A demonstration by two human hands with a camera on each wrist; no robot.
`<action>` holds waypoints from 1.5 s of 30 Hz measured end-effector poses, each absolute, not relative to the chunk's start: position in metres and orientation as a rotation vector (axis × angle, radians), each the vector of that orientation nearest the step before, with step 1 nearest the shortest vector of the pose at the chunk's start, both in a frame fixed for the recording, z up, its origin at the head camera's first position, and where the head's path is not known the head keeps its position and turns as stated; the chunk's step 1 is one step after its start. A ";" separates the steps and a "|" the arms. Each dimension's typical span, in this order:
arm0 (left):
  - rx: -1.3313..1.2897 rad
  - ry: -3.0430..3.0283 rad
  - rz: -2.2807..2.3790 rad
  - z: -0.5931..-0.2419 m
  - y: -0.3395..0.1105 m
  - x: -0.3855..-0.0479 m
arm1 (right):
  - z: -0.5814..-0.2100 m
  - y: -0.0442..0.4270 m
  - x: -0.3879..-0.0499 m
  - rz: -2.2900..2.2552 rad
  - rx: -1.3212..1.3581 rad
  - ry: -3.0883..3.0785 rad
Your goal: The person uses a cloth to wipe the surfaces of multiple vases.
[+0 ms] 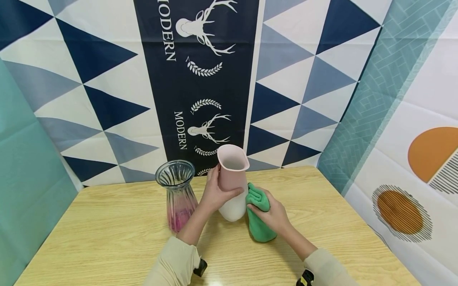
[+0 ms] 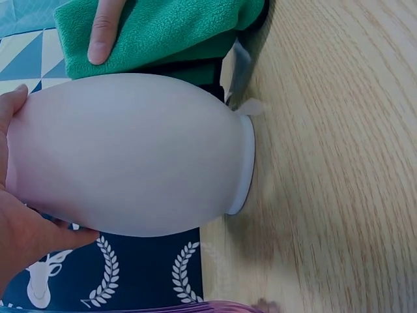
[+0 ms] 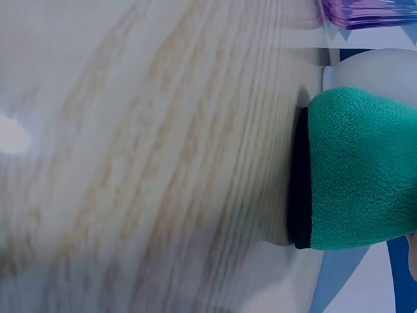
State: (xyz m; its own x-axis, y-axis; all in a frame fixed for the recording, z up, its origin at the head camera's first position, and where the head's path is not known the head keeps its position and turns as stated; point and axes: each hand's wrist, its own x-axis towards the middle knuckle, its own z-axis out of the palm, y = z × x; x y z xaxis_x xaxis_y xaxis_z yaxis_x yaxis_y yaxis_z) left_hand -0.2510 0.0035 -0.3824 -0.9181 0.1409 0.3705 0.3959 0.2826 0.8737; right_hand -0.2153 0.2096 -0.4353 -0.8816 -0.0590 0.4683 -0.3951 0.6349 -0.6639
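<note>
A pink-to-white vase is near the back of the table, its mouth upward and tipped slightly. My left hand grips it by the pink upper part, the thumb across the front. In the left wrist view, the base of the vase looks to be on or just over the wood. On the right side, my right hand holds a folded green cloth against or close beside the vase. The dark-edged cloth hangs close to the tabletop in the right wrist view.
A ribbed glass vase, bluish at the rim and pink below, stands left of my left hand, close to the forearm. The wooden table meets a patterned cloth backdrop behind, with hanging cloth walls on both sides.
</note>
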 end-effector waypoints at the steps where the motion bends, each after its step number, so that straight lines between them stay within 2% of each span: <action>1: -0.485 -2.333 -1.680 -0.382 0.004 -0.250 | -0.435 0.210 -0.215 1.143 0.357 -2.450; 14: -0.464 -2.356 -1.668 -0.382 0.004 -0.249 | -0.418 0.212 -0.218 1.212 0.399 -2.351; 28: -0.539 -2.368 -1.629 -0.383 0.002 -0.252 | -0.376 0.202 -0.229 1.174 0.484 -2.256; 45: -0.587 -2.380 -1.676 -0.384 0.001 -0.255 | -0.368 0.198 -0.233 1.180 0.522 -2.295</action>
